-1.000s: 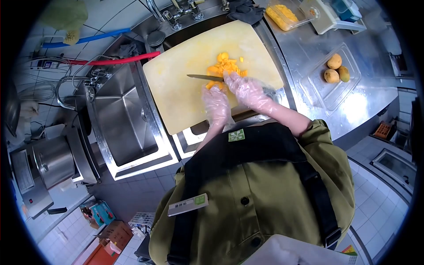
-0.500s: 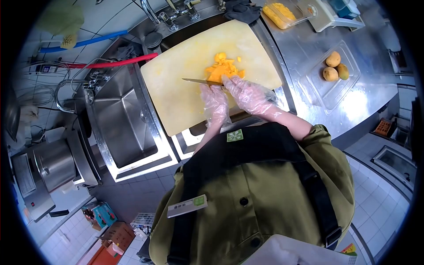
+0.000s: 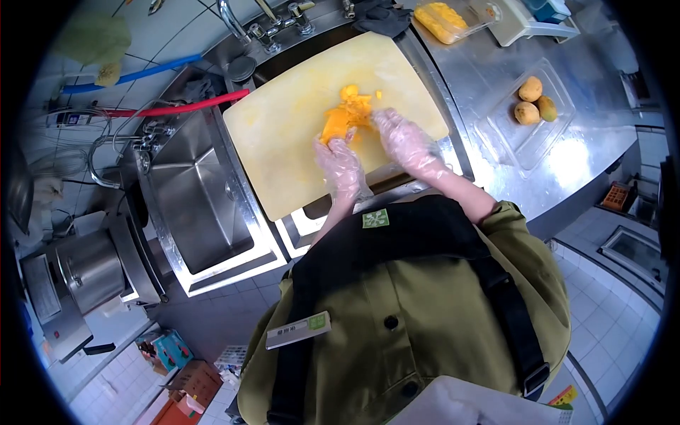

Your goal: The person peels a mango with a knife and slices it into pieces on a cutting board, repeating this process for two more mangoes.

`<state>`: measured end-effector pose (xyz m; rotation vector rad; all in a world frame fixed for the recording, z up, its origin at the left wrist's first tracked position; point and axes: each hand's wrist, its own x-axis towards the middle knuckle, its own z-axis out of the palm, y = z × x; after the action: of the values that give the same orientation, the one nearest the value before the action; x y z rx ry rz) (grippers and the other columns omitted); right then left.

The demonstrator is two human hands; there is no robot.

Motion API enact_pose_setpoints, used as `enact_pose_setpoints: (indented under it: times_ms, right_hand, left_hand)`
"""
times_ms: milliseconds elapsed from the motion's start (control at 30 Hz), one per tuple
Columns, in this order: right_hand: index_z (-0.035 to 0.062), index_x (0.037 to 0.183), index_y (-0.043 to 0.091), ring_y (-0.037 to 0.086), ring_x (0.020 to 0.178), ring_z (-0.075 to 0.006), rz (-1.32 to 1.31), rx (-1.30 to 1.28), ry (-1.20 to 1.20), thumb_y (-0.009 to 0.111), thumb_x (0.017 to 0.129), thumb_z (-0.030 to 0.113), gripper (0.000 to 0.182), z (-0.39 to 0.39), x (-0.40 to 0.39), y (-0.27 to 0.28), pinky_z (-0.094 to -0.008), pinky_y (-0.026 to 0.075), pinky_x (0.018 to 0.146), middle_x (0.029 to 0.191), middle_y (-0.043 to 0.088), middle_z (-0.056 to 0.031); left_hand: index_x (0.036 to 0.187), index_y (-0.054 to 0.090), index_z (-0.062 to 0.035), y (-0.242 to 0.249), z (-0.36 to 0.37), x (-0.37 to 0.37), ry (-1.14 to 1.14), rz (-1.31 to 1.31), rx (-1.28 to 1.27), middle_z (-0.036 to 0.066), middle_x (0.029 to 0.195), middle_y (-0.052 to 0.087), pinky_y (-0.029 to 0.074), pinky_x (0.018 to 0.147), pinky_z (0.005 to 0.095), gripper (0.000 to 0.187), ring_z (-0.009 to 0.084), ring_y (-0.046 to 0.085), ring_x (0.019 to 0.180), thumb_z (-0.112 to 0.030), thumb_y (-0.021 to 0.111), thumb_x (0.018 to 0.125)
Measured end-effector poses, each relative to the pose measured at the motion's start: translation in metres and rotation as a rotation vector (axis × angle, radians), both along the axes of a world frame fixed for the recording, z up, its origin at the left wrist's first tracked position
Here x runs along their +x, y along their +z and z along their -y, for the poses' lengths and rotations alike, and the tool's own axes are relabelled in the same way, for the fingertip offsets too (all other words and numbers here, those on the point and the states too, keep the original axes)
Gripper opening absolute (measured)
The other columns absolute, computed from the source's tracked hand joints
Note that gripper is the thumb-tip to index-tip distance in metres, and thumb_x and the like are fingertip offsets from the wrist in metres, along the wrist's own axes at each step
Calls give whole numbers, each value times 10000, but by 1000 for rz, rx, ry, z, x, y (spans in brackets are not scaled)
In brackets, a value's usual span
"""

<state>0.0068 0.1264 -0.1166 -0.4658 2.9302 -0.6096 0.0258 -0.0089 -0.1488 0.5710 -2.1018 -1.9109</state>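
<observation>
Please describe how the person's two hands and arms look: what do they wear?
Both the left hand and the right hand wear thin, clear, crinkled plastic gloves that end loosely at the wrists. The forearms are bare. Olive-green sleeves show at the upper arms, part of an olive-green buttoned garment under a black apron with broad black straps.

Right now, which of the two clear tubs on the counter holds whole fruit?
The clear tub to the right of the cutting board: three whole mangoes sit in it. The other tub, further back, holds cut yellow pieces.
</observation>
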Motion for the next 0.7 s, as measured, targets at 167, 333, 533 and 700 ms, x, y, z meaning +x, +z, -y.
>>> enact_pose_setpoints:
  times_ms: [167, 333, 533, 700]
  right_hand:
    - [29, 1216, 418, 569, 936, -317, -48, 37, 16, 383, 820, 101, 404, 15, 11, -13, -416, 450, 810, 1132, 521, -206]
    - [26, 1082, 490, 595, 824, -328, -213, -64, -10, 377, 825, 111, 293, -11, -13, -46, -396, 477, 733, 984, 579, -187]
    - [17, 1214, 413, 603, 816, -316, -290, 91, 164, 407, 813, 117, 414, 6, 18, -15, -380, 493, 688, 1114, 525, -179]
    - [32, 1235, 404, 616, 771, -308, -182, 203, 191, 429, 776, 103, 465, 16, 26, -1, -377, 506, 660, 1193, 487, -192]
  left_hand:
    - [1032, 401, 41, -8, 1, 3, -24, 105, 15, 178, 858, 516, 401, 691, 362, 262, 285, 516, 724, -154, 346, 866]
    - [1002, 425, -11, 34, -2, 9, 8, 141, 326, 104, 815, 503, 404, 639, 277, 217, 168, 487, 646, -170, 380, 861]
    - [938, 459, -44, -16, 4, -9, 178, 190, 855, 47, 766, 503, 406, 630, 263, 161, 122, 474, 653, -183, 432, 861]
    - [996, 473, -5, 0, 7, 5, -98, 169, 292, 82, 811, 525, 414, 681, 303, 274, 172, 500, 719, -249, 400, 896]
